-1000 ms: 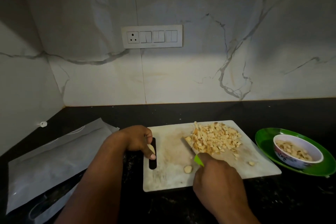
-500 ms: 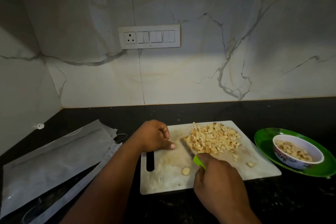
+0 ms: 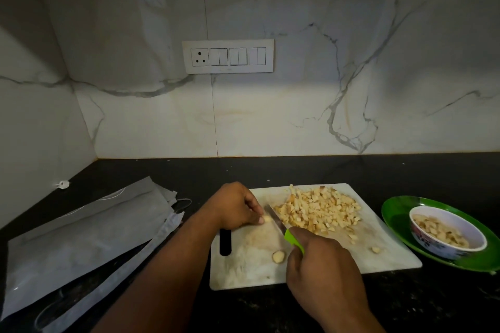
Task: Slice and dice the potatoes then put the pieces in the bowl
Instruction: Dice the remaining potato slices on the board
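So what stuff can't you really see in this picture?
All in the head view:
- The potato bit pinched by the left hand: mostly hidden by the fingers.
- The knife: its green handle disappears inside the right hand.
- The green plate: its right side is cut off by the picture's edge, and the bowl covers its middle.
- The bowl's pattern: too dim to tell.

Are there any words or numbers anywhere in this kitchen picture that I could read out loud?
None can be read.
Switch panel: one socket and plain switches, no lettering visible.
Bowl: a dark pattern on its side, too blurred to tell if it holds words.
Plastic bags: no print visible.
Knife, cutting board, green plate: no markings visible.
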Demonstrator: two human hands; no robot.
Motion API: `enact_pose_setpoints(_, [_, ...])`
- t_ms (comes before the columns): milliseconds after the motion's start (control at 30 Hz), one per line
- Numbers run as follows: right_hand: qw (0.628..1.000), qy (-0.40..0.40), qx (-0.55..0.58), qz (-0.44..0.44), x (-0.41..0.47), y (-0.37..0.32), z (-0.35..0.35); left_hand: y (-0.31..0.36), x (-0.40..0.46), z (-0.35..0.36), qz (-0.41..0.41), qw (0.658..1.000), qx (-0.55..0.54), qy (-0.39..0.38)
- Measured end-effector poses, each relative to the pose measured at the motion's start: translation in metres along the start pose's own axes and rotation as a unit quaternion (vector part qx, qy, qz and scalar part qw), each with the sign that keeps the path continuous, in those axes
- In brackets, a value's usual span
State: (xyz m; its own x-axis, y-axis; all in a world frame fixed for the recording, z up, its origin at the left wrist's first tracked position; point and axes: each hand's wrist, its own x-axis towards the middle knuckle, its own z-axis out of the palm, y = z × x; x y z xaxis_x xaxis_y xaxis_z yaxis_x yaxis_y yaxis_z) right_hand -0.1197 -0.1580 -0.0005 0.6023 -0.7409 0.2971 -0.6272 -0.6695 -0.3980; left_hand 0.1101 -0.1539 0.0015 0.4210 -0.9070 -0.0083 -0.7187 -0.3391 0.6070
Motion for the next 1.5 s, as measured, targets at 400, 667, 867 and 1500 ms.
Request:
enact_pose_setpoints(400, [0.995,-0.056,-0.073,-0.037,-0.012,-0.001,0.0,0.011,-0.002,0.006,-0.077,0.994,-0.072,0.011])
enact_pose_setpoints(667, [0.998,-0.029,-0.04,-0.026,-0.018,-0.002,-0.01,0.011,-0.001,-0.002,-0.051,0.999,-0.001,-0.019])
enact_pose_setpoints(867, [0.995,-0.076,-0.059,-0.03,-0.011,-0.011,-0.004,0.014,-0.004,0.001,-0.11,0.989,-0.092,0.019])
enact_pose_setpoints(1500, [0.995,-0.094,-0.032,0.0,-0.022,-0.011,-0.014,0.018,-0.007,0.001,-0.118,0.987,-0.105,0.022])
